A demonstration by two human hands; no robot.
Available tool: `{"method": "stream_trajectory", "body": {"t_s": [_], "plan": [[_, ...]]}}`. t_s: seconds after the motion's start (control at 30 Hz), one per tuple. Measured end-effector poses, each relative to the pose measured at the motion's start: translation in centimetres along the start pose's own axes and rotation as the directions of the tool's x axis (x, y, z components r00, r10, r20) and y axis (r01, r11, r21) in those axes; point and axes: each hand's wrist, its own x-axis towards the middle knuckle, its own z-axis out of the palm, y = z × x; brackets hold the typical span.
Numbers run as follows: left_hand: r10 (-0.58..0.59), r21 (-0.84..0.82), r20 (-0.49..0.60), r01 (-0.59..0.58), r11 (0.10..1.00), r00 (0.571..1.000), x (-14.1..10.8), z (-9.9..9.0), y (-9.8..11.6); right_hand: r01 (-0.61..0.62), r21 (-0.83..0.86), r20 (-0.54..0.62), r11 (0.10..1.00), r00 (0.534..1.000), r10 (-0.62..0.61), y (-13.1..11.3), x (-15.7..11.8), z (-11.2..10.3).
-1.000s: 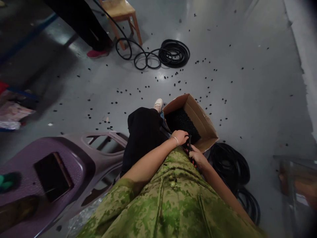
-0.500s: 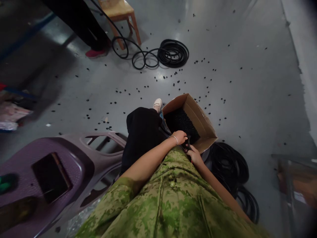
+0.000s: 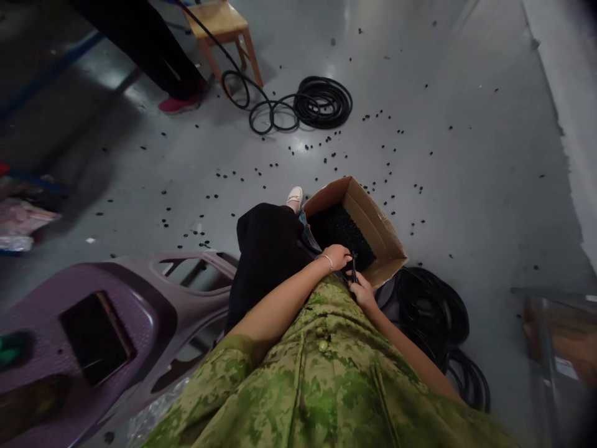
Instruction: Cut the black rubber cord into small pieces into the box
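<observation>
Over the near edge of an open cardboard box [image 3: 380, 233], my left hand [image 3: 336, 255] is closed with its fingertips pinched. A stretch of black hose [image 3: 308, 244] runs across my lap into this hand, where its end is hidden. Close by on the right, my right hand [image 3: 362, 290] grips a slim dark hand tool [image 3: 353, 269], cutter-like in shape, its tip pointing up beside my left fingertips. Small black pieces [image 3: 345, 225] partly fill the box.
Black hose coils [image 3: 431, 305] lie right of the box, and another hose coil [image 3: 323, 102] lies ahead near a wooden stool [image 3: 219, 22]. Small black pieces are scattered over the grey floor [image 3: 476, 186]. A purple plastic stool [image 3: 153, 311] at left carries a phone [image 3: 97, 338]. A person's legs [image 3: 153, 50] stand upper left.
The tool in my right hand has tilted more upright, its tip showing more clearly. My left fingers have shifted slightly left. The whole view has moved a little.
</observation>
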Motion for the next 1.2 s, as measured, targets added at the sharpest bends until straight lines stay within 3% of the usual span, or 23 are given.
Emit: {"method": "stream_trajectory", "body": {"t_s": [0.37, 0.67, 1.0, 1.2], "plan": [[-0.062, 0.064, -0.083, 0.067, 0.996, 0.995, -1.3, -1.0, -0.1, -0.031, 0.062, -0.015, 0.998, 0.999, 0.032, 0.3, 0.1, 0.0], [-0.120, 0.100, -0.004, 0.120, 0.988, 0.993, -1.2, -1.1, 0.1, -0.031, 0.085, -0.046, 0.996, 0.998, 0.035, 0.4, 0.0, 0.1], [-0.129, 0.047, -0.081, 0.133, 0.990, 0.988, -0.5, -0.8, -0.5, -0.123, 0.129, 0.058, 0.984, 0.992, 0.116, 0.5, 0.0, -0.4], [-0.114, 0.024, -0.158, 0.119, 0.993, 0.981, -0.7, -1.1, -0.4, -0.254, 0.168, 0.153, 0.953, 0.961, 0.229, 0.0, -0.2, -0.2]]}}
